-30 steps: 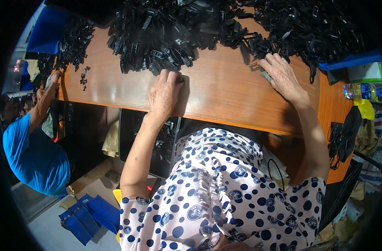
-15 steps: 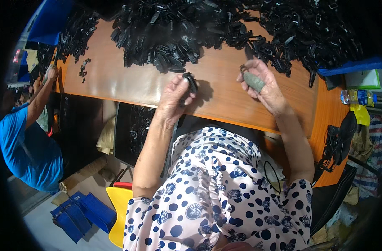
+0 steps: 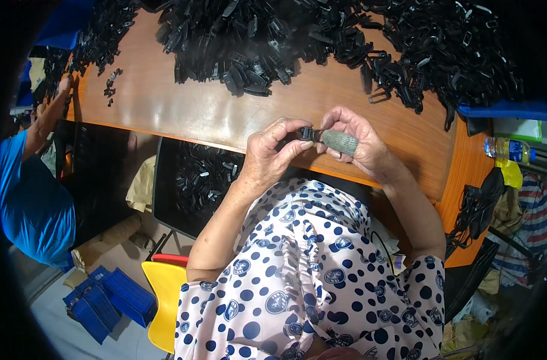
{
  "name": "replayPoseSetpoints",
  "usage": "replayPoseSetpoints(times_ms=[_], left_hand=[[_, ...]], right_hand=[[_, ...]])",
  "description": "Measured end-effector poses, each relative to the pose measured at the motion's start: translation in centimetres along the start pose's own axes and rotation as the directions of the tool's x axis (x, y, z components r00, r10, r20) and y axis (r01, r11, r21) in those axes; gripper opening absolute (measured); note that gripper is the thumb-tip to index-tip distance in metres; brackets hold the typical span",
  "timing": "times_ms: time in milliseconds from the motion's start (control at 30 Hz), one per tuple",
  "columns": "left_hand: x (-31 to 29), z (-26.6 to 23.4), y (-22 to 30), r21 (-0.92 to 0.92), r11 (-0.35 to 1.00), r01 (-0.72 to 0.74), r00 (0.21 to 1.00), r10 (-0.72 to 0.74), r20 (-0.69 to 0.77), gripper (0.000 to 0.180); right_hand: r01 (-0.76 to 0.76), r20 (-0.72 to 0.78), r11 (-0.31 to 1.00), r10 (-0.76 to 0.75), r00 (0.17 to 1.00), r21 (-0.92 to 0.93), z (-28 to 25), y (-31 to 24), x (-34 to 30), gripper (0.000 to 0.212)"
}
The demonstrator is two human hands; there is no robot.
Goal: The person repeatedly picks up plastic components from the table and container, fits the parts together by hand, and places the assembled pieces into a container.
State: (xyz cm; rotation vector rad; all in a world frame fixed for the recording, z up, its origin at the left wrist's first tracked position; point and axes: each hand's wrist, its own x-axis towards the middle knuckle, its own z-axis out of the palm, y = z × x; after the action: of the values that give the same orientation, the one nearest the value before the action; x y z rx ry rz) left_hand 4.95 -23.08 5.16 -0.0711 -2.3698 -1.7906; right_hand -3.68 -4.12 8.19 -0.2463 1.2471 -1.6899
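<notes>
My left hand (image 3: 269, 150) pinches a small black plastic buckle-like part (image 3: 307, 133) between thumb and fingers, just above the table's near edge. Right beside it is my right hand (image 3: 360, 141), its fingers bent and closed at the part's right end. A grey-green knitted finger cover (image 3: 339, 143) sits on one digit of that hand, seemingly the thumb. Whatever lies between the right fingertips is too small and dark to make out. Beyond both hands, a big heap of similar black parts (image 3: 249, 48) covers the far side of the wooden table (image 3: 216, 114).
Left of my lap stands a black bin (image 3: 158, 198) of black parts. A few loose pieces (image 3: 110, 87) lie on the table's left. To the right are a plastic bottle (image 3: 508, 150) and black straps (image 3: 480, 204). A person in blue (image 3: 33, 204) works at far left, near a yellow chair (image 3: 164, 300).
My hands were apart and have come together over the table's near edge. The left hand brought the black part rightward; the right hand moved left and down toward it.
</notes>
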Motion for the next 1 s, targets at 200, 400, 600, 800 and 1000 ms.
replayPoseSetpoints(times_ms=[200,400,600,800,1000], left_hand=[[0.6,0.2,-0.3,0.038,0.999,-0.015,1.000,0.015,0.010,0.024],[1.0,0.4,0.2,0.145,0.986,-0.083,0.995,0.075,0.059,0.022],[1.2,0.8,1.0,0.251,0.958,-0.141,0.985,0.109,0.137,0.022],[0.9,1.9,1.5,0.164,0.985,-0.049,0.987,0.023,0.156,0.021],[1.0,2.2,1.7,-0.291,0.927,0.237,0.971,-0.228,0.064,0.022]], right_hand=[[0.025,0.016,0.995,-0.027,1.000,0.094,-0.6,0.6,0.5,0.020],[-0.064,-0.052,0.998,0.064,0.997,-0.008,-1.3,0.7,0.7,0.018],[-0.168,-0.056,0.978,0.162,0.985,-0.123,-2.3,0.8,0.5,0.016],[-0.352,0.008,0.924,0.355,0.935,0.149,-2.8,0.8,-0.1,0.024],[0.098,0.094,0.983,-0.113,0.989,0.154,-1.4,0.8,-0.6,0.061]])
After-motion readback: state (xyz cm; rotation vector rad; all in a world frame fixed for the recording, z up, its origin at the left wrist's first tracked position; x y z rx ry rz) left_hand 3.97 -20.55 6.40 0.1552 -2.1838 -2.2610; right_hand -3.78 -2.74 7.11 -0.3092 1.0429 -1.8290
